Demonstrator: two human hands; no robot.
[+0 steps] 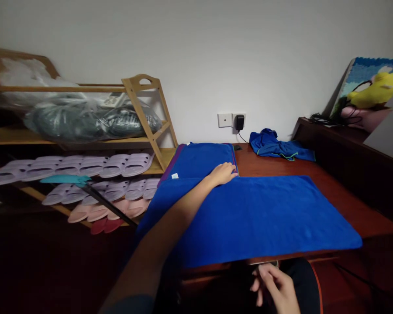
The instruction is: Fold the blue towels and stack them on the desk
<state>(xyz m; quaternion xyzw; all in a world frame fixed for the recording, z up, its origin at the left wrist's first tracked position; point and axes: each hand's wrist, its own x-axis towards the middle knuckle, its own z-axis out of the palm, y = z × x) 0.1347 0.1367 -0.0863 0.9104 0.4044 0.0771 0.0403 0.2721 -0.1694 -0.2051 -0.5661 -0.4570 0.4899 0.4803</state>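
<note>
A large blue towel (265, 213) lies spread flat over the dark wooden desk (275, 163). Behind it sits a folded blue towel (199, 159) with a small white label. My left hand (223, 172) reaches across with its fingers lying flat at the far edge of the spread towel, where it meets the folded one. My right hand (275, 285) is low, below the desk's front edge, with its fingers loosely curled and nothing visible in them.
A crumpled blue cloth (278, 146) lies at the back of the desk near a wall socket with a black charger (239, 122). A wooden shoe rack (144, 126) with several slippers (85, 165) stands left. A raised dark shelf (347, 148) borders the right.
</note>
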